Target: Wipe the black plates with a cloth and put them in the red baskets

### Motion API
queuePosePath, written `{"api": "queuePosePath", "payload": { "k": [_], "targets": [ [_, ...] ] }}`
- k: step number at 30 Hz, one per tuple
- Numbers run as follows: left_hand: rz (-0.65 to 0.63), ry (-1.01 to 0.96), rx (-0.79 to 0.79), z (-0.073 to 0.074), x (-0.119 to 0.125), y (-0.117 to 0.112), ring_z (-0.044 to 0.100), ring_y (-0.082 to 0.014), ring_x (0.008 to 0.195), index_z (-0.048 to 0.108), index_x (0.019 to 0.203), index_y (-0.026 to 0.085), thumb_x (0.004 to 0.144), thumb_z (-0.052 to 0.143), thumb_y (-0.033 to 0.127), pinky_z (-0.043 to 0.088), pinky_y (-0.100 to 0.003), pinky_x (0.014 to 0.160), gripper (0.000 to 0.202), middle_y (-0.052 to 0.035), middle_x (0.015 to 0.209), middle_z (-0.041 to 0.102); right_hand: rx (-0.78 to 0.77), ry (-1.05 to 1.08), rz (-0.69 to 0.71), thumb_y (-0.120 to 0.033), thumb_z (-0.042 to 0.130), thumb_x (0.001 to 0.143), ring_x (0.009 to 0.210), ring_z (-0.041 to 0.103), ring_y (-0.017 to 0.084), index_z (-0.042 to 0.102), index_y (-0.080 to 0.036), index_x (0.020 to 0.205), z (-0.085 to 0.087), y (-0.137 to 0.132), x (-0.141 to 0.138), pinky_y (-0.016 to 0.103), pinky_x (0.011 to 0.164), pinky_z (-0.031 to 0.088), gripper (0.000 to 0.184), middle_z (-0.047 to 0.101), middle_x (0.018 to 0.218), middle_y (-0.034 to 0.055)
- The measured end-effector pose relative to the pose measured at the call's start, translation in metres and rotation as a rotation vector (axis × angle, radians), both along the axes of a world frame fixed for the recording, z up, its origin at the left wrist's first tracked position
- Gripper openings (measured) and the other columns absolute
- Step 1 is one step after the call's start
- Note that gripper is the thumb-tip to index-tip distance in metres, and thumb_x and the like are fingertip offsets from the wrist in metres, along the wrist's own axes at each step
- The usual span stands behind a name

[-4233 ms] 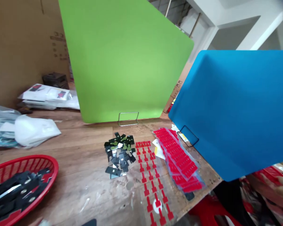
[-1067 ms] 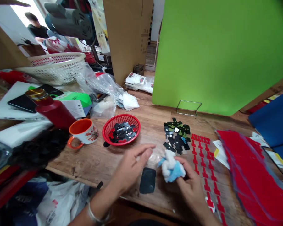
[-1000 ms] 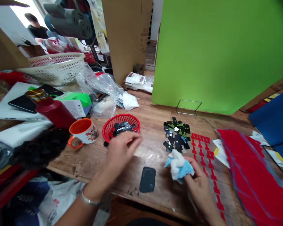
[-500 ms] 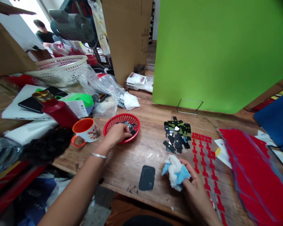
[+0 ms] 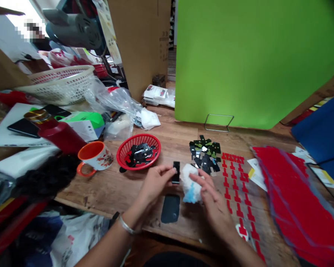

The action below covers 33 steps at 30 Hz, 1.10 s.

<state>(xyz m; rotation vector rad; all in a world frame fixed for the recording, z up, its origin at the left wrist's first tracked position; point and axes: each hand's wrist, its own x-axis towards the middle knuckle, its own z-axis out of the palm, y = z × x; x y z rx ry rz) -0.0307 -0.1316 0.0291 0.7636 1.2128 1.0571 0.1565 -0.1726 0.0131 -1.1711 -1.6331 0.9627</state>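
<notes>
Left hand (image 5: 156,182) pinches flat black piece (image 5: 176,172); right hand (image 5: 211,198) fluffy cloth (image 5: 189,182).

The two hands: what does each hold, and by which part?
The left hand pinches a small black piece by its lower part. The right hand grips a white and blue cloth at its right side.

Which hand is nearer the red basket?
Left. The left hand, pinching a small black piece, is just front-right of the red basket; the right hand, holding the cloth, is farther right.
</notes>
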Motion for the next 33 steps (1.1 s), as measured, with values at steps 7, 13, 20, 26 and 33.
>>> {"api": "queuePosePath", "payload": {
  "k": [7,13,20,26,33],
  "targets": [
    [-0.172,-0.332,-0.118,-0.012,0.034,-0.022,0.056,-0.0084,0.062,0.068,0.083,0.009,0.075,0.067,0.041,0.047,-0.018,0.060,0.033,-0.0062,0.074,0.065,0.294,-0.316,0.126,-0.017,0.042,0.091,0.132,0.035,0.024,0.040,-0.025,0.138,-0.011,0.016,-0.010,0.045,0.108,0.030,0.047,0.039,0.143,0.0102],
    [-0.282,-0.295,-0.146,-0.013,0.033,-0.028,0.060,-0.0135,0.070,0.069,0.088,0.009,0.070,0.073,0.038,0.052,-0.029,0.072,0.035,-0.0078,0.078,0.066,0.025,-0.118,-0.072,-0.027,0.048,0.090,0.101,0.059,0.020,0.055,-0.020,0.115,-0.022,0.022,-0.003,0.031,0.089,0.045,0.027,0.063,0.110,0.0077],
    [-0.275,-0.212,-0.179,-0.024,0.036,-0.029,0.060,-0.0138,0.068,0.068,0.082,0.010,0.056,0.082,0.027,0.053,-0.030,0.067,0.035,-0.0063,0.079,0.066,-0.520,0.594,-0.280,-0.045,0.058,0.081,0.044,0.045,0.010,0.058,-0.021,0.086,-0.024,0.034,0.007,0.021,0.042,0.038,0.024,0.054,0.058,-0.0054],
    [-0.103,-0.129,-0.087,-0.024,0.041,-0.024,0.055,-0.0084,0.056,0.063,0.073,0.010,0.053,0.083,0.026,0.047,-0.020,0.057,0.033,-0.0014,0.064,0.063,-0.624,0.700,0.031,-0.037,0.066,0.079,0.082,0.060,0.016,0.064,-0.022,0.105,-0.014,0.022,0.015,0.026,0.072,0.048,0.030,0.066,0.096,0.0027],
    [-0.056,-0.046,-0.008,-0.025,0.053,-0.024,0.055,-0.0085,0.056,0.062,0.065,0.010,0.046,0.084,0.017,0.045,-0.018,0.056,0.030,-0.0007,0.058,0.063,-0.258,0.107,0.030,-0.035,0.056,0.086,0.073,0.053,0.016,0.064,-0.019,0.090,-0.014,0.010,0.010,0.026,0.066,0.042,0.018,0.060,0.079,0.0016]
  ]
}}
